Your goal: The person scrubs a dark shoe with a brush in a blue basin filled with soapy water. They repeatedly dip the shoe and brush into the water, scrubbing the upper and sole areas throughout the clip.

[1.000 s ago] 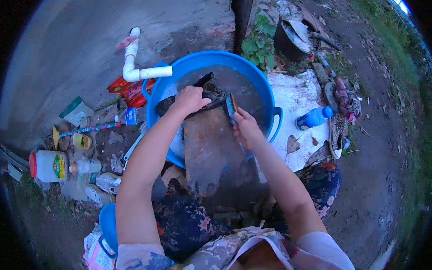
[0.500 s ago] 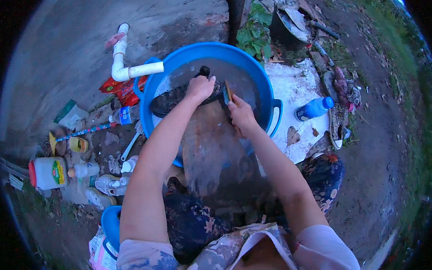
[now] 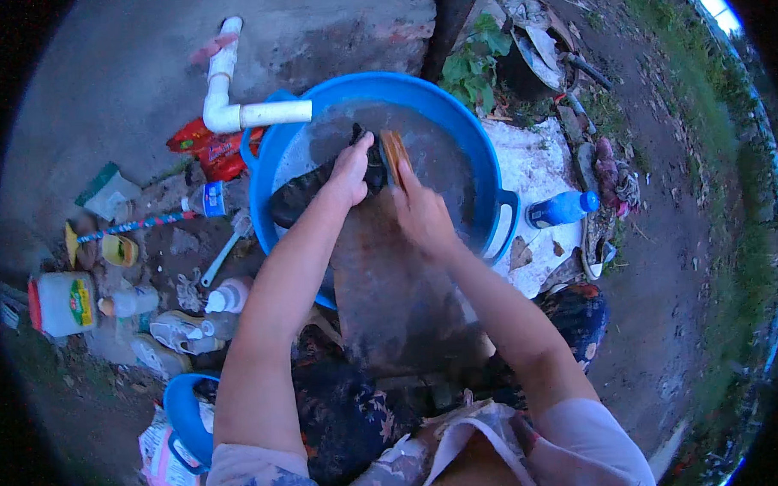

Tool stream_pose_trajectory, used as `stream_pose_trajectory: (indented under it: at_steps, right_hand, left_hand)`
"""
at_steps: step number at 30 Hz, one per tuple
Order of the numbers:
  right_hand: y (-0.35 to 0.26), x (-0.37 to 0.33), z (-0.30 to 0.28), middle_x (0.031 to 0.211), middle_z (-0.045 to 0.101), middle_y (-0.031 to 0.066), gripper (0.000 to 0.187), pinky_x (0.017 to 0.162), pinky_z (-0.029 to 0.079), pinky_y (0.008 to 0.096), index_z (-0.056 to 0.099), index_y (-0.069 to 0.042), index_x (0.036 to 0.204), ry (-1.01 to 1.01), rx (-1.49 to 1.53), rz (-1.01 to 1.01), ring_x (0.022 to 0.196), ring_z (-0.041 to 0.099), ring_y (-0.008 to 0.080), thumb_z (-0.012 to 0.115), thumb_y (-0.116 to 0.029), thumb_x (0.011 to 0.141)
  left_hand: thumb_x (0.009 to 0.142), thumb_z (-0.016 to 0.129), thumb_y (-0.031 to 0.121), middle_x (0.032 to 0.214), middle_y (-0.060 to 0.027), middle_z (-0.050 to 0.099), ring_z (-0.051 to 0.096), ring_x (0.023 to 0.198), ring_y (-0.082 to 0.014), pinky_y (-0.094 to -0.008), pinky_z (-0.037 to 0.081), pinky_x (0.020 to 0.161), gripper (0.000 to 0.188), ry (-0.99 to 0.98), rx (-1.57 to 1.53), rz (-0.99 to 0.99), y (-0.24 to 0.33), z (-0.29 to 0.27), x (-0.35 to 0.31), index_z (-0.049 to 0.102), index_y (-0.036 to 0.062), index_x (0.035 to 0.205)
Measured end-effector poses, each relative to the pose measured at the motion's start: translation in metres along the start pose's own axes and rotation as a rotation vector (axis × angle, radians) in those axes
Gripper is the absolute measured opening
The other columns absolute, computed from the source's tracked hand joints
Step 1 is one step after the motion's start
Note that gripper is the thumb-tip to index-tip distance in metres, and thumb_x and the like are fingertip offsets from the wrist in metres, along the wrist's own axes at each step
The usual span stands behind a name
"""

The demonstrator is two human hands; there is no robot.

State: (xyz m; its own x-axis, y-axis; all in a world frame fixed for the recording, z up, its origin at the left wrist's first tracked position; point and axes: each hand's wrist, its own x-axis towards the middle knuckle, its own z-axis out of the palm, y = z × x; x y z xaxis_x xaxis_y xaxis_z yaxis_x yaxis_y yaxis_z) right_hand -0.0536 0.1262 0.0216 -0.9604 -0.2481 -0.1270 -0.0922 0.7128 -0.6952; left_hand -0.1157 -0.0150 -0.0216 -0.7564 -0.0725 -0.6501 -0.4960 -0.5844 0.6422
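Both forearms came up from the bottom edge and stretched out over a worn wooden washboard plank (image 3: 390, 286) that leaned into the one big round blue plastic tub (image 3: 489, 167) of water. The left hand (image 3: 350, 169) was pressed down on a dark wet piece of cloth (image 3: 306, 190) at the plank's top end, fingers curled and clamped onto it. The right hand (image 3: 422, 214) was gripping one brown wooden scrub brush (image 3: 394, 151), fingers wrapped tight around it, bristle side against the cloth right beside the left hand.

Off to the side: one white bent plastic pipe (image 3: 230, 107) poking over the tub's rim, one blue plastic bottle (image 3: 562, 209) lying on the white slab to the right, and one white jug with a red cap (image 3: 64, 303) on the ground to the left, plus one red plastic packet (image 3: 214, 146).
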Motion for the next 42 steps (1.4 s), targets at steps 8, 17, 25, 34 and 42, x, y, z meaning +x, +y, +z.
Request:
stream_pose_trajectory:
  at_steps: [8,17,25,34,42]
  right_hand:
    - [0.008,0.050,0.000,0.095,0.061,0.0281,0.048,0.081,0.045,0.0520,0.040,-0.013,0.135,0.081,-0.127,0.090,0.088,0.058,0.0462,0.046,-0.026,0.090]
    - [0.027,0.006,-0.019,0.086,0.066,0.0152,0.051,0.076,0.049,0.0419,0.041,-0.027,0.136,-0.063,-0.107,-0.102,0.079,0.064,0.0338,0.055,-0.026,0.087]
    - [0.024,0.007,-0.015,0.108,0.061,0.0219,0.047,0.086,0.045,0.0444,0.044,-0.014,0.134,0.254,0.101,0.124,0.099,0.058,0.0402,0.051,-0.026,0.089]
    - [0.036,0.012,0.015,0.092,0.062,0.0124,0.046,0.061,0.048,0.0379,0.042,-0.011,0.135,0.092,0.151,0.089,0.076,0.061,0.0238,0.048,-0.024,0.091]
    - [-0.022,0.056,0.009,0.102,0.059,0.0286,0.048,0.084,0.044,0.0524,0.037,-0.012,0.137,0.067,-0.119,0.151,0.091,0.057,0.0468,0.044,-0.028,0.091]
  left_hand:
    - [0.090,0.053,0.030,0.101,-0.0060,0.059,0.058,0.087,-0.0199,-0.0355,0.048,0.078,0.031,-0.075,-0.002,0.077,-0.009,0.007,0.005,0.055,0.0047,0.108]
    - [0.088,0.055,0.034,0.107,-0.0110,0.056,0.054,0.098,-0.0228,-0.0390,0.045,0.083,0.038,0.076,0.005,0.072,0.004,0.015,0.000,0.053,0.0021,0.109]
    - [0.088,0.051,0.021,0.108,-0.0175,0.059,0.059,0.097,-0.0325,-0.0482,0.049,0.086,0.028,-0.043,-0.323,0.030,0.001,-0.021,0.016,0.052,0.0011,0.107]
    - [0.090,0.049,0.022,0.105,-0.0142,0.060,0.059,0.095,-0.0274,-0.0417,0.049,0.085,0.026,-0.109,-0.256,0.068,-0.005,-0.024,0.009,0.054,0.0015,0.106]
    - [0.095,0.038,0.043,0.120,-0.0125,0.053,0.054,0.104,-0.0262,-0.0428,0.044,0.091,0.046,-0.071,-0.137,0.042,-0.015,-0.008,0.004,0.048,0.0064,0.122]
